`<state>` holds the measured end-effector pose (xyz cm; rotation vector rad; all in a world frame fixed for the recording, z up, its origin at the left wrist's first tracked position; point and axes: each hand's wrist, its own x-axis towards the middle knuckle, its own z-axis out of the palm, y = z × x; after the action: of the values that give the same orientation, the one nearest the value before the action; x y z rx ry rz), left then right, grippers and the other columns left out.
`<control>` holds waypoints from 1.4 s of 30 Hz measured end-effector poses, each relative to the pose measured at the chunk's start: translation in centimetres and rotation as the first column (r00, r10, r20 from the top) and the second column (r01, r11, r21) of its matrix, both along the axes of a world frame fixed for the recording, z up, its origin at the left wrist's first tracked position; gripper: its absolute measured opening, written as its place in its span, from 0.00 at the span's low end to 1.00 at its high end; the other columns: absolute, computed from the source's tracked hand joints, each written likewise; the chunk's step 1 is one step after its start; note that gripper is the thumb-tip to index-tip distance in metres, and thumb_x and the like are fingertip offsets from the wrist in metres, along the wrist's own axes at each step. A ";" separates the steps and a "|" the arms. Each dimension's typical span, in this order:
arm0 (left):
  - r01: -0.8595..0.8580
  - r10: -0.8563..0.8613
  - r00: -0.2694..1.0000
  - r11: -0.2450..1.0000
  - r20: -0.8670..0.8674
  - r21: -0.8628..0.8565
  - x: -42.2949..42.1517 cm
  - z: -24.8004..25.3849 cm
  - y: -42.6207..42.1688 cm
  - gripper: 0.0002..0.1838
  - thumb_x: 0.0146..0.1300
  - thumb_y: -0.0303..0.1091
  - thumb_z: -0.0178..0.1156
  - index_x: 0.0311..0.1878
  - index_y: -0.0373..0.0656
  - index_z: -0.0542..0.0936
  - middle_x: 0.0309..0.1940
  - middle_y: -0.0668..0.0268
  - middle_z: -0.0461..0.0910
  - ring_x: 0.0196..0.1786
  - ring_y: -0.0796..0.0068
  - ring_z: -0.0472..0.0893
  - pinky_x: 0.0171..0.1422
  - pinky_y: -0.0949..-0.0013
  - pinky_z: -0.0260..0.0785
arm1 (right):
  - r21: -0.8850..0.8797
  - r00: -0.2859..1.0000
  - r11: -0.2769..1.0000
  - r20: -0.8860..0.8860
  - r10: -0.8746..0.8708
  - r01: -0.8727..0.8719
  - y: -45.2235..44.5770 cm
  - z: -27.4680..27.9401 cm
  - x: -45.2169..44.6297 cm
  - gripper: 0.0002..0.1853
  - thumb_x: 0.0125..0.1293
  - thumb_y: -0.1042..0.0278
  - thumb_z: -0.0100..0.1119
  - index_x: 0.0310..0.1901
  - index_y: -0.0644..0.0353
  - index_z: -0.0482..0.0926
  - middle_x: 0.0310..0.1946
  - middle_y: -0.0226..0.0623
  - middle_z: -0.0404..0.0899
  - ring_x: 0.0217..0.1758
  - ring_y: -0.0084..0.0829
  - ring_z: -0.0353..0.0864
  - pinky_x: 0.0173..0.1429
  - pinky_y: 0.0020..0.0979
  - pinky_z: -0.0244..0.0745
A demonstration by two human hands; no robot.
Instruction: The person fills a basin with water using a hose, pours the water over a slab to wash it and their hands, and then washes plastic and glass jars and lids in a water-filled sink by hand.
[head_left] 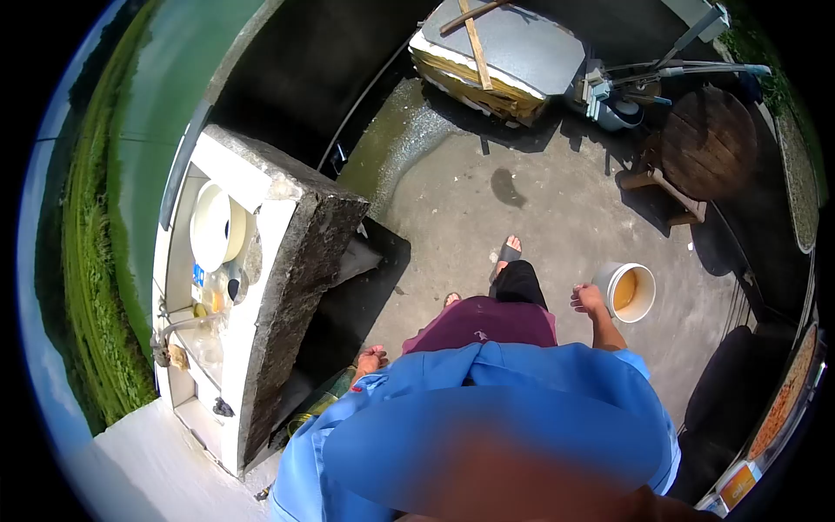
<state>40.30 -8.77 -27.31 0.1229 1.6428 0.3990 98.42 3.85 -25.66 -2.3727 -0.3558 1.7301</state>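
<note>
My left hand [372,358] hangs beside my left hip, close to the concrete side of the sink counter [291,261]. Its fingers are loosely curled and a little apart, and I see nothing in them. On the other side, my right hand [588,298] is held out just left of a white bucket [645,300], with fingers slightly spread and empty. A yellow-brown bottom or content shows inside the bucket, which stands upright on the concrete floor [539,222].
A basin [209,226] and small items sit in the sink counter. Ahead lies a wet patch [383,157] beside a board-topped box [522,48]. A round wooden stool [709,143] stands at the right, near a tray of reddish bits [783,400]. Green netting lies by my left side.
</note>
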 end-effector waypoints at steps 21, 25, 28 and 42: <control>0.393 -0.339 0.915 0.874 -0.221 0.287 17.9 4.8 41.9 0.12 0.57 0.30 0.51 0.45 0.41 0.71 0.27 0.71 0.72 0.27 0.84 0.69 0.29 0.79 0.62 | 0.268 0.976 0.950 -0.099 0.194 -0.161 33.3 -1.8 -0.8 0.07 0.57 0.66 0.46 0.33 0.59 0.70 0.24 0.35 0.74 0.22 0.25 0.75 0.24 0.25 0.70; 0.616 -0.481 0.782 0.693 -0.396 0.376 19.0 -0.8 55.5 0.13 0.54 0.29 0.51 0.44 0.40 0.72 0.30 0.68 0.75 0.33 0.79 0.73 0.39 0.76 0.65 | 0.281 0.965 0.957 -0.224 0.134 -0.068 36.2 -0.9 -2.1 0.05 0.57 0.69 0.45 0.34 0.59 0.70 0.24 0.33 0.73 0.22 0.24 0.74 0.25 0.24 0.70; 0.795 -0.554 0.585 0.535 -0.592 0.286 22.0 -3.9 66.1 0.18 0.46 0.32 0.53 0.44 0.45 0.72 0.38 0.57 0.75 0.43 0.62 0.74 0.50 0.67 0.64 | 0.202 0.969 0.964 -0.211 -0.128 0.172 36.1 -0.9 -0.8 0.05 0.57 0.71 0.45 0.35 0.58 0.69 0.24 0.32 0.74 0.22 0.24 0.74 0.25 0.24 0.71; 0.929 -0.488 0.175 0.369 -0.855 -0.021 39.1 -8.6 95.3 0.34 0.41 0.50 0.62 0.48 0.40 0.65 0.49 0.56 0.66 0.54 0.59 0.64 0.57 0.56 0.52 | -0.192 0.753 0.752 -0.081 -0.653 0.631 29.7 6.1 -3.9 0.09 0.55 0.72 0.48 0.39 0.61 0.69 0.27 0.38 0.74 0.26 0.31 0.76 0.30 0.27 0.74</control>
<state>79.43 86.50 -35.92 1.7642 1.9612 -0.0746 94.49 33.59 -19.58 -2.0647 0.5885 1.5886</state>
